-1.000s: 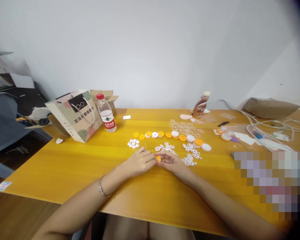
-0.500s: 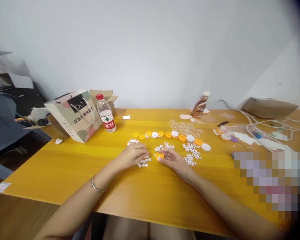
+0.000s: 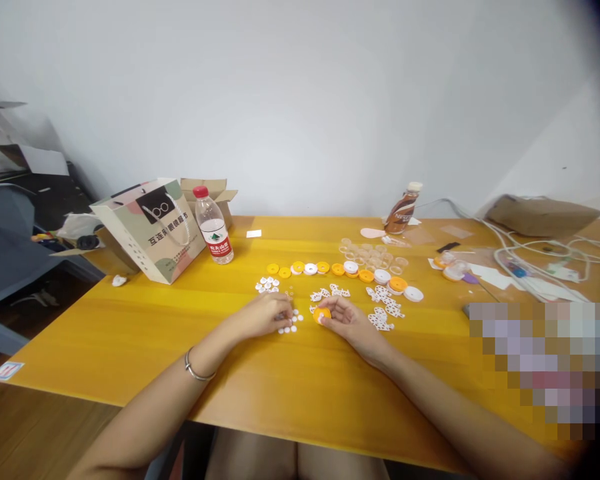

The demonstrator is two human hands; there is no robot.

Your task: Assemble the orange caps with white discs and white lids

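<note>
In my right hand (image 3: 347, 319) is an orange round plastic disc (image 3: 323, 314) with a small white piece at its centre, pinched between thumb and fingers just above the table. My left hand (image 3: 269, 313) is low over a group of small white round discs (image 3: 293, 328), its fingers curled and pointing down among them. Whether a disc is between those fingertips is hidden. Behind the left hand lie more small white pieces (image 3: 267, 285). White openwork pieces (image 3: 331, 291) lie just beyond the right hand, and further ones (image 3: 384, 308) to its right.
A row of orange and white round discs (image 3: 350, 267) runs across the table, with clear plastic rings (image 3: 373, 255) behind. A water bottle (image 3: 214, 230) and paper bag (image 3: 155, 233) stand back left. A brown drink bottle (image 3: 404, 210) and white cables (image 3: 510, 243) are back right.
My left hand has shifted slightly down and its fingers have curled in over the small white discs, uncovering pieces behind it. The right hand keeps the orange disc nearly still.
</note>
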